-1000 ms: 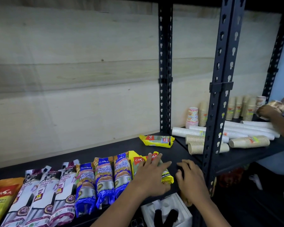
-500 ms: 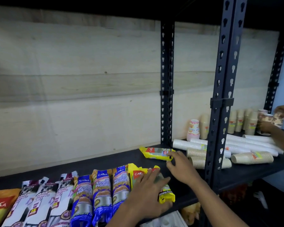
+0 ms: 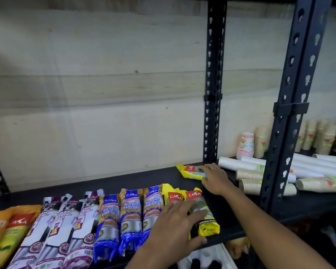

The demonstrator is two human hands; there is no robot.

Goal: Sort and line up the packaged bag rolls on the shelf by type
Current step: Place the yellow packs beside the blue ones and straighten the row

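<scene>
Nearest, the left hand (image 3: 175,226) lies flat, fingers spread, on the two yellow rolls (image 3: 194,196) ending the sorted row. Farther back on the shelf (image 3: 124,181), the right hand (image 3: 213,177) covers a stray yellow roll (image 3: 190,170), which I judge must next come beside its twins. Whether those fingers grip is hidden; the print blurs.

**Rolls in rows, one yellow stray**

Along the shelf front, left to right: orange-and-green plastic packs (image 3: 12,226), three white-and-purple drawstring bag rolls (image 3: 60,230), three blue singlet-handle bag rolls (image 3: 130,216) and two yellow plastic-wrapped rolls (image 3: 197,200). All lie lengthwise, side by side. The left hand (image 3: 175,228) lies flat on the yellow pair. A lone yellow roll (image 3: 192,171) lies crosswise near the back, its end pinched by the right hand (image 3: 214,179).
</scene>
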